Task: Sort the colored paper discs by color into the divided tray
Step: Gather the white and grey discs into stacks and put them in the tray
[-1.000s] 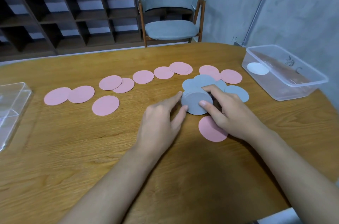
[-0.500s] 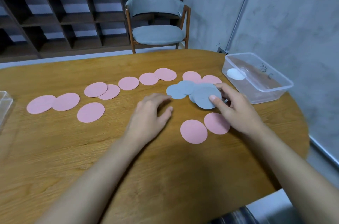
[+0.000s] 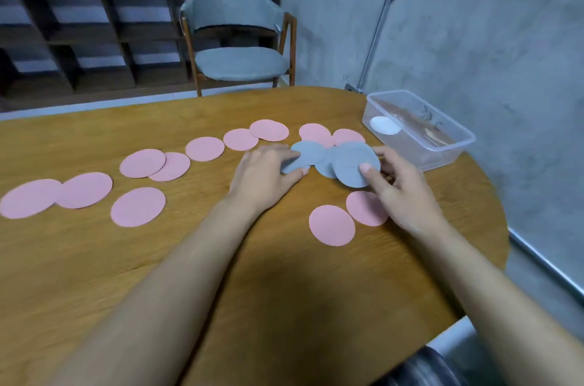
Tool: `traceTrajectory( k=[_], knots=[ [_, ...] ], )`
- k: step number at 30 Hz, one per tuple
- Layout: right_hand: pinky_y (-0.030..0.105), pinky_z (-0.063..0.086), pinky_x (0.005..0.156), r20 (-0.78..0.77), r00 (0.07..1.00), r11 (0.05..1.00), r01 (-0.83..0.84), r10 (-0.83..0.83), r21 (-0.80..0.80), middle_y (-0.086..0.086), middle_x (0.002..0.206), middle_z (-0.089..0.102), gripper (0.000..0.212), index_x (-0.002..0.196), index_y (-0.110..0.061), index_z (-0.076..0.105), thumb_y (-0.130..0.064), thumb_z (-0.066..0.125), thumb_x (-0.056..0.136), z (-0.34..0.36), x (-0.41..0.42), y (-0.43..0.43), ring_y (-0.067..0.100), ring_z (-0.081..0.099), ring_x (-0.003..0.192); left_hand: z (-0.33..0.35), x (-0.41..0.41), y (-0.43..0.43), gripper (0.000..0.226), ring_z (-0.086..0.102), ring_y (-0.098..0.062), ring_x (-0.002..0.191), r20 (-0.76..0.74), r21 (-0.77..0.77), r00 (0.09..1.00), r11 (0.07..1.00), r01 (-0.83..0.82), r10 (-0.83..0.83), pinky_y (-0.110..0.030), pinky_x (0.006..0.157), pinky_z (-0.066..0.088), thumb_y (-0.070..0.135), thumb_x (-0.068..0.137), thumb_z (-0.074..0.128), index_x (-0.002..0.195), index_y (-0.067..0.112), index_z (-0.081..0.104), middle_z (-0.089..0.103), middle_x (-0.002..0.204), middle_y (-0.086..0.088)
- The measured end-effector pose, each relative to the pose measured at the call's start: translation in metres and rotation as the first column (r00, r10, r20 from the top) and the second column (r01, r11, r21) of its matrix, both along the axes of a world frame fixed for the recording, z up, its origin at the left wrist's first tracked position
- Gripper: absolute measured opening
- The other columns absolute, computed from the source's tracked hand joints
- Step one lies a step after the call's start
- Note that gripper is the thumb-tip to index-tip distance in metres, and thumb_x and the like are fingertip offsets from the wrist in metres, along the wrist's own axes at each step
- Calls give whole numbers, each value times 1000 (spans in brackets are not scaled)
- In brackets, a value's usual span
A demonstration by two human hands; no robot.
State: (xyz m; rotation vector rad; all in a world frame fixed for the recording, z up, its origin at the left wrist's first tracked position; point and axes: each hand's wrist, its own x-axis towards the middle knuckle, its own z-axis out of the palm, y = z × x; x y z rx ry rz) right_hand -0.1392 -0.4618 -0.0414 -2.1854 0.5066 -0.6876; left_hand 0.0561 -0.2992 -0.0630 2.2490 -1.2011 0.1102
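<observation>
Scanning from the left, I am seeing pink discs (image 3: 138, 206) lying across the wooden table (image 3: 94, 259). The left hand (image 3: 268, 172) is touching a grey disc (image 3: 311, 150), though I cannot tell its grip. The right hand (image 3: 403, 190) is pinching a grey disc stack (image 3: 350, 161) near the clear container (image 3: 439, 155).

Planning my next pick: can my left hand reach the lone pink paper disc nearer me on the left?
Probably yes: only bare wooden table lies between the left hand and that pink paper disc.
</observation>
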Motion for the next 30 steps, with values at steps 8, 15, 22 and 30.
traceTrajectory(
  k=[8,15,22,30],
  knots=[
    [36,52,92,-28,999,998,19,-17,55,-10,104,76,16,117,-33,64,-29,61,102,-6,19,20,17,68,97,-3,-3,28,47,55,-9,118,-161,-120,986,992,22,-41,-26,99,44,43,84,82,128,29,71,62,126,9],
    [12,41,60,-20,997,996,75,-74,52,12,92,73,18,118,-23,65,-26,61,102,-11,28,35,11,61,64,1,-4,41,62,55,-1,113,-305,-314,952,946,-79,-22,-17,104,42,16,74,91,131,30,68,57,125,9],
    [16,42,64,-15,994,992,110,-109,58,8,91,73,20,120,-28,65,-32,62,100,-16,30,33,17,60,74,3,1,43,44,69,-5,77,-532,-452,847,846,-282,-1,-24,82,60,11,82,86,121,23,71,73,98,6],
    [30,48,76,-19,998,998,55,-54,39,15,91,73,26,123,-21,66,-33,63,100,-17,34,34,21,64,78,10,-24,37,19,72,-4,106,-315,-536,934,844,-27,-171,-34,97,57,13,92,76,109,21,82,78,110,14]
  ],
)
